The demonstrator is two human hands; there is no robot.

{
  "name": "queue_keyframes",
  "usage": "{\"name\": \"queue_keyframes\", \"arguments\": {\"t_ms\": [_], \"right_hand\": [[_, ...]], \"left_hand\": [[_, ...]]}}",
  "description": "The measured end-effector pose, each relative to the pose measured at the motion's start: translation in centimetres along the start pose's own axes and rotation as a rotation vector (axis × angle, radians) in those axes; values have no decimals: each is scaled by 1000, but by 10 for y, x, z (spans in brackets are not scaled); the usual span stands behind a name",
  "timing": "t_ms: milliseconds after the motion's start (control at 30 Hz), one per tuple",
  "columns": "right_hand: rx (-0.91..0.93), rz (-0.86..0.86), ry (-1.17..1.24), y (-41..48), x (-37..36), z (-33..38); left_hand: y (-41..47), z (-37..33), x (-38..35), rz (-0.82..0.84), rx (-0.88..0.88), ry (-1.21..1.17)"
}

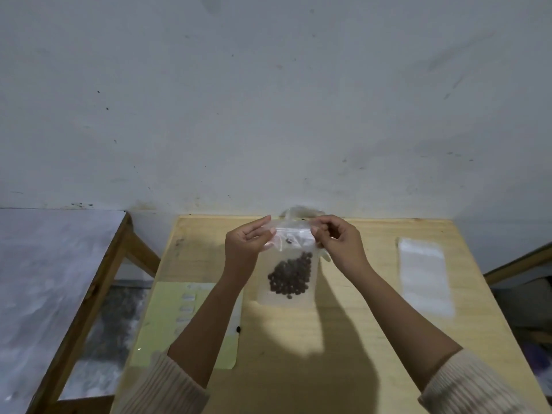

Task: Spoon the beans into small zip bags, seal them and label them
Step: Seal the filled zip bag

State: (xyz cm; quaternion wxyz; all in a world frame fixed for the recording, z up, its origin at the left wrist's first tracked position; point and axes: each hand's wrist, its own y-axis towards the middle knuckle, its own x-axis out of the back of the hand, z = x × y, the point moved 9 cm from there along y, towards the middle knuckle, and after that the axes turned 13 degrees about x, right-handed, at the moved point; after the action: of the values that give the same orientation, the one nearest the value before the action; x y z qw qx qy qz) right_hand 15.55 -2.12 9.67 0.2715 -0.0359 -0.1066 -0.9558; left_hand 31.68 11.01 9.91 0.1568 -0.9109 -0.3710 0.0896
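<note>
We hold the bag (pixel 288 264) of beans (pixel 291 277) up — left hand (pixel 245 243) and right hand (pixel 336 240) pinching its zip. Sealing step; next, press it shut, then label.

Plain, home-like room serving as a workspace: scuffed whitewashed wall (pixel 268 100), 1 pale wooden table (pixel 343 339), 1 wood-framed side table (pixel 44 279) with marbled top alongside.

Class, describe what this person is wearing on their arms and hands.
Cream ribbed knit covers the left sleeve and right sleeve, both pushed up, leaving the forearms bare. The left hand and right hand are ungloved; no ring, watch or bracelet shows.
</note>
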Motion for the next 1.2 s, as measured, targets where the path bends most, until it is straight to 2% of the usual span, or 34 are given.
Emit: {"name": "queue_keyframes", "arguments": {"t_ms": [367, 500, 633, 933, 1033, 1100, 1167, 1200], "right_hand": [[-173, -93, -337, -113, 27, -80], [-202, -142, -418, -128, 38, -96], [-198, -120, -440, -129, 39, -104], [-87, 200, -599, -123, 21, -112], [-79, 278, -623, -123, 20, -115], [-50, 302, -607, -119, 24, -110], [14, 261, -542, -110, 37, -96], [50, 222, -508, -104, 48, -87]], "left_hand": [[-21, 141, -18, 128, 204, 209], [-28, 153, -31, 131, 124, 334], [-30, 155, -40, 171, 46, 463], [-35, 167, -54, 266, -222, 969], [-38, 167, -57, 244, -260, 993], [-37, 157, -63, 192, -220, 934], [-34, 133, -71, 87, -236, 851], [-34, 115, -80, 22, -310, 821]]}}
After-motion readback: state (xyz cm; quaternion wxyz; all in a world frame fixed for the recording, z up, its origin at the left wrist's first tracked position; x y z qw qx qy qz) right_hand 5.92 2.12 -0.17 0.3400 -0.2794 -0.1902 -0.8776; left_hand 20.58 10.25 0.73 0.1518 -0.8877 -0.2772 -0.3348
